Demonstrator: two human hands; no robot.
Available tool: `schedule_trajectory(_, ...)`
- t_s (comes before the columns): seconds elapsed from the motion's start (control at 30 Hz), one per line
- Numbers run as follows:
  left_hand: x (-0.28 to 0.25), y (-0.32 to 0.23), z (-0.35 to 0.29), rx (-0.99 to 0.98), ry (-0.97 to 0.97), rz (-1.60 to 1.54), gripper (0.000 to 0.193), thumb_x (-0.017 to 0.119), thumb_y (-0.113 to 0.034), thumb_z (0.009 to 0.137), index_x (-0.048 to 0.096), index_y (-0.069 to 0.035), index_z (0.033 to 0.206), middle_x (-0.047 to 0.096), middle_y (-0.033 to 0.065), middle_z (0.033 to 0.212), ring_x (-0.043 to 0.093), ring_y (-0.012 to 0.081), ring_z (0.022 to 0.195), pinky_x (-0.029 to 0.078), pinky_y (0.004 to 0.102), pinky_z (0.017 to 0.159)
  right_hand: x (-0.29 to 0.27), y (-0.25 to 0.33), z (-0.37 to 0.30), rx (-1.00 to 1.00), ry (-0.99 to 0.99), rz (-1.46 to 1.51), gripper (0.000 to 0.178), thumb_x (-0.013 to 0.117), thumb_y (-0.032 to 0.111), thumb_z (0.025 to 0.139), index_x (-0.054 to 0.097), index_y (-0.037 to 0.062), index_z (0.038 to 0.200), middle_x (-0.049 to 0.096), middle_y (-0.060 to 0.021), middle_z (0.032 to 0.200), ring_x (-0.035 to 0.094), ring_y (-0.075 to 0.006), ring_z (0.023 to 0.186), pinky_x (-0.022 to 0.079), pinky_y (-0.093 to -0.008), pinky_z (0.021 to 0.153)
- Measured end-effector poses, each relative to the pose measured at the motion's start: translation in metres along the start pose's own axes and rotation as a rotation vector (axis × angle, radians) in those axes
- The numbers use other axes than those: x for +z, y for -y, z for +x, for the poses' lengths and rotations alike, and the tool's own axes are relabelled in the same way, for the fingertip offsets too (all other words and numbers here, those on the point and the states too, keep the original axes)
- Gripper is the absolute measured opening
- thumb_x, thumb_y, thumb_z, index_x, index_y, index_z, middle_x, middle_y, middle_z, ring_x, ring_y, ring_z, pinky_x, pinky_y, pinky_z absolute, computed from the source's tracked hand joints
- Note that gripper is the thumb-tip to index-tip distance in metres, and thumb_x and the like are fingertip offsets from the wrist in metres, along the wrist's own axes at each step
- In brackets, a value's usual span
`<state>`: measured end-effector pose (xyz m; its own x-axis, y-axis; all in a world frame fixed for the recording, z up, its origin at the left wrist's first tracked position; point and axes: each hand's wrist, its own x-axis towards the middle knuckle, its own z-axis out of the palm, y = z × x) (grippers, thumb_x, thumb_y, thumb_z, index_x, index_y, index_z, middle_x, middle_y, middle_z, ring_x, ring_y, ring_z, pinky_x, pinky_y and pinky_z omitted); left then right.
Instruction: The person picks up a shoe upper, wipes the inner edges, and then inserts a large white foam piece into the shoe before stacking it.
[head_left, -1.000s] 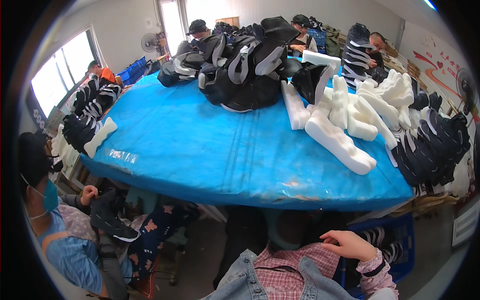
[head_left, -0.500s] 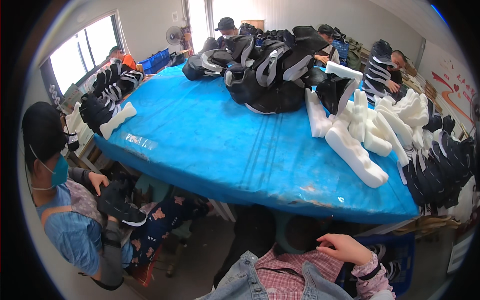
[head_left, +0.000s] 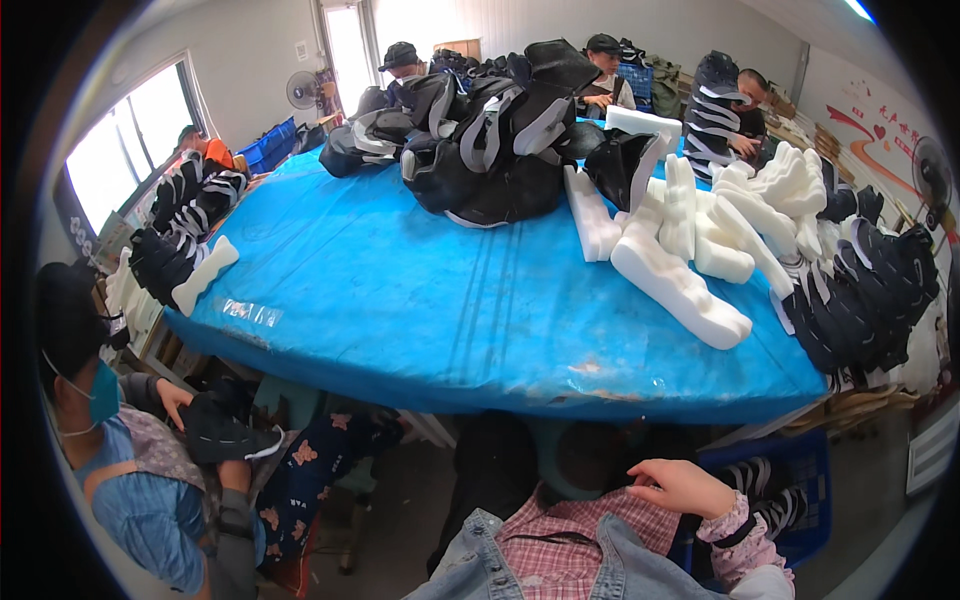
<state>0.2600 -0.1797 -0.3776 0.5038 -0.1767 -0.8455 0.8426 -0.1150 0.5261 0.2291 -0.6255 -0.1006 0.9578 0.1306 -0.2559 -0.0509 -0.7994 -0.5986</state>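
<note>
My right hand [head_left: 685,487], in a pink ruffled sleeve with a dark band, hovers in front of my plaid shirt [head_left: 560,545]. Its fingers are loosely bent with gaps between them, and no object shows in it. My left hand is out of sight. Just beyond me stands a table with a blue cover [head_left: 350,310]. On it lie a heap of black shoe uppers [head_left: 490,180] with grey-white trim and, to the right, several white wavy foam pieces [head_left: 680,290]. Beside my right forearm a blue crate [head_left: 815,530] holds black-and-white shoes [head_left: 780,510].
At left a masked co-worker [head_left: 150,500] handles a black shoe upper [head_left: 225,430]. More uppers are stacked at the table's right end [head_left: 860,300] and left edge [head_left: 165,260]. Several other people sit around the far side. A fan [head_left: 302,90] stands near the back wall.
My view has turned slightly right, so the table and its piles sit further left. My right hand keeps nearly the same place and pose. The left co-worker's shoe upper has tilted a little.
</note>
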Motion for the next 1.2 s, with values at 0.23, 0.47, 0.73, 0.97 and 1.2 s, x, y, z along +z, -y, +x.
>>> schedule_trajectory(0.23,-0.009,0.007,-0.001,-0.002,-0.009,-0.029,0.026,0.058,-0.027,0.089,0.065,-0.005,0.101,0.063,0.0100,0.107,0.060,0.0213,0.099,0.045,0.0313,0.089,0.002,0.006,0.013,-0.006,0.054,-0.032,0.036,0.061,0.031,0.087,0.060,-0.0002,0.105,0.066,-0.0136,0.087,0.064,-0.0288,0.078,0.051,-0.0349,0.069)
schedule_trajectory(0.47,-0.026,0.005,-0.010,0.012,-0.005,-0.076,0.024,0.059,-0.026,0.089,0.065,-0.005,0.100,0.063,0.0094,0.106,0.060,0.0209,0.098,0.046,0.0311,0.087,-0.003,0.032,0.039,-0.130,-0.038,-0.114,0.030,0.063,0.027,0.086,0.060,0.0009,0.101,0.066,-0.0111,0.082,0.064,-0.0275,0.075,0.051,-0.0346,0.067)
schedule_trajectory(0.73,-0.061,0.012,-0.010,-0.004,-0.013,-0.103,0.022,0.059,-0.025,0.089,0.065,-0.006,0.098,0.063,0.0087,0.105,0.060,0.0204,0.096,0.046,0.0310,0.086,0.015,0.016,0.027,-0.009,-0.071,-0.221,0.029,0.062,0.027,0.084,0.062,0.0030,0.099,0.066,-0.0127,0.081,0.064,-0.0293,0.074,0.051,-0.0370,0.066)
schedule_trajectory(0.97,-0.091,0.005,-0.001,-0.054,-0.010,-0.078,0.021,0.060,-0.025,0.089,0.065,-0.006,0.097,0.063,0.0081,0.104,0.060,0.0200,0.095,0.046,0.0308,0.085,0.044,-0.002,0.026,0.020,0.051,-0.216,0.033,0.059,0.032,0.085,0.063,0.0019,0.100,0.066,-0.0157,0.085,0.064,-0.0325,0.078,0.051,-0.0400,0.071)
schedule_trajectory(1.2,-0.122,0.015,-0.021,-0.088,-0.047,-0.107,0.019,0.061,-0.024,0.089,0.065,-0.007,0.096,0.064,0.0076,0.103,0.060,0.0196,0.094,0.047,0.0307,0.084,0.060,0.030,0.062,-0.105,0.181,-0.182,0.032,0.058,0.029,0.087,0.062,0.0002,0.098,0.065,-0.0172,0.084,0.063,-0.0346,0.076,0.050,-0.0417,0.068)
